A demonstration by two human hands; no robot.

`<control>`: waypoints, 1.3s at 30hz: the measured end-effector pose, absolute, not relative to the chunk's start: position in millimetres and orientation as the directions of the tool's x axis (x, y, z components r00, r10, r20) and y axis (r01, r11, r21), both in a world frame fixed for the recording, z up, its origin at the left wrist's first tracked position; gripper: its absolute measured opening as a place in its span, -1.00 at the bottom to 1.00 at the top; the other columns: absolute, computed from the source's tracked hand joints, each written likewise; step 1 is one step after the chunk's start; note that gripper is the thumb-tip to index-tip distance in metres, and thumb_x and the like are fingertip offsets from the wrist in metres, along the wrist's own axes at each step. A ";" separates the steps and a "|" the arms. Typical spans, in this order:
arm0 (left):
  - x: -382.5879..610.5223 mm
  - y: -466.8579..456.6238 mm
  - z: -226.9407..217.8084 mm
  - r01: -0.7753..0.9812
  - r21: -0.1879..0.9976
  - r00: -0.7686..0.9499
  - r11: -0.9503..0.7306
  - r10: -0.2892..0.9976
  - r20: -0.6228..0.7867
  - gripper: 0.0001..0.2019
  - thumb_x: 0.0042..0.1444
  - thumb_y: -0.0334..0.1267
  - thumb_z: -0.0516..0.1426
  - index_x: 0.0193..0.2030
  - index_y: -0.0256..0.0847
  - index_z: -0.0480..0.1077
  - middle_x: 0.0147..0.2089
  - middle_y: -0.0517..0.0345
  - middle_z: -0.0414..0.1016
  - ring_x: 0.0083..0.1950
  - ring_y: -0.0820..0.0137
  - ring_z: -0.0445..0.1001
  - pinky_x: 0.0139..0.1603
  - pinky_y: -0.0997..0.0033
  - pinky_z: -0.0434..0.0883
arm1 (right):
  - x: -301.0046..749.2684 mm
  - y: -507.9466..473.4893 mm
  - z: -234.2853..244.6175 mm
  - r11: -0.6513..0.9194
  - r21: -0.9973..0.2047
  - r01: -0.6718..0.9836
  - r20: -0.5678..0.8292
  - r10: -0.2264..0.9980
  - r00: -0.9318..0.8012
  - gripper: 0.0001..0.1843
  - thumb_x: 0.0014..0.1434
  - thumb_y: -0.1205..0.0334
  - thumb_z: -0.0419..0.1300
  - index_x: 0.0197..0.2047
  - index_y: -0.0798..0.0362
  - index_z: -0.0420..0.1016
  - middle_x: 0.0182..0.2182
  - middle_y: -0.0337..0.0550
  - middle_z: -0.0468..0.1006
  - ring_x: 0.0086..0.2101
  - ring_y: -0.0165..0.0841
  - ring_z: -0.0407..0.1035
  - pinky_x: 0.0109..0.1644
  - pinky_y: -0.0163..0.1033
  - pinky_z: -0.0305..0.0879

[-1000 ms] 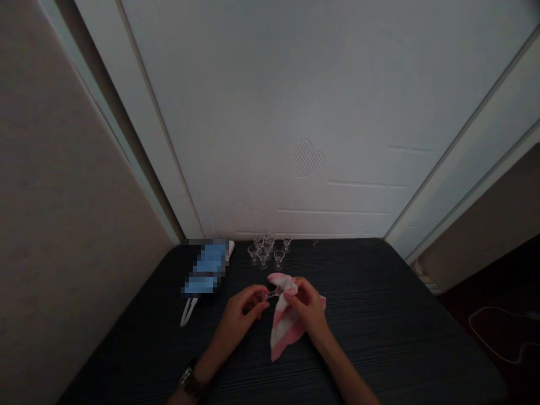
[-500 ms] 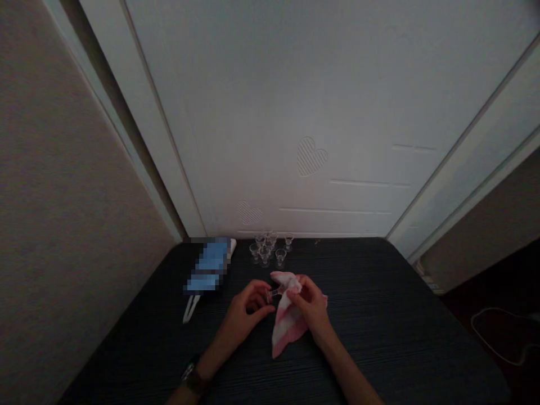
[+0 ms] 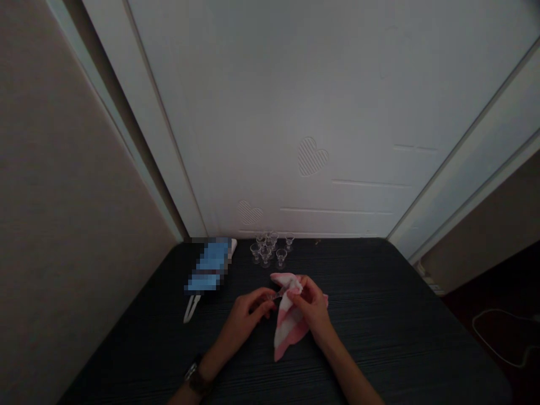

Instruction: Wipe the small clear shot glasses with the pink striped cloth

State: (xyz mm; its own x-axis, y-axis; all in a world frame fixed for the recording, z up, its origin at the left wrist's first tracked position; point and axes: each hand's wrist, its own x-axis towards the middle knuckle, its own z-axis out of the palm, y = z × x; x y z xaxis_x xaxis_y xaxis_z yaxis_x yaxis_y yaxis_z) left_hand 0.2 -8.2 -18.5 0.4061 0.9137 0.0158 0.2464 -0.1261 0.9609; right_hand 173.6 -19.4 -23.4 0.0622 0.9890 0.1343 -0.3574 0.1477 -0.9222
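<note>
Pink-and-white cloth (image 3: 290, 327) is pinched in the right hand (image 3: 313, 304); the left hand (image 3: 248, 310) grips what seems a small clear glass (image 3: 278, 295).

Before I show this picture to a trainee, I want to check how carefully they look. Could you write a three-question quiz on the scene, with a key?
1. Multiple choice: what does the right hand hold?
A) The pixelated blue thing
B) The pink-and-white cloth
C) A white cord
2. True or false: the watch is on the right wrist.
3. Short answer: what does the left hand have its fingers on?

Key:
1. B
2. False; it is on the left.
3. One end of a clear stemmed glass, whose other end is hidden in the cloth.
</note>
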 end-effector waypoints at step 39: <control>2.3 -10.6 -12.4 0.232 0.966 0.352 -0.114 0.936 0.026 -0.69 0.07 -0.16 0.11 -0.04 -0.19 0.36 -0.22 0.07 0.53 -0.28 0.33 0.50 -0.32 0.43 0.41 | 173.6 -21.2 -24.5 0.172 -0.949 -0.264 0.157 0.985 0.076 -0.77 -0.05 0.25 0.26 -0.46 0.03 0.22 -0.27 -0.21 0.40 -0.31 -0.33 0.38 -0.29 -0.30 0.30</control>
State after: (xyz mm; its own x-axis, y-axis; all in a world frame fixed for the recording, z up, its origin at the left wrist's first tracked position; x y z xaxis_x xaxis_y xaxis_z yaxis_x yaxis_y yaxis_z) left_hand 2.3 -10.6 -12.4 0.3520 0.9356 0.0259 0.2316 -0.1139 0.9661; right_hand 173.6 -21.2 -24.5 0.0762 0.9846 0.1574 -0.2643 0.1722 -0.9490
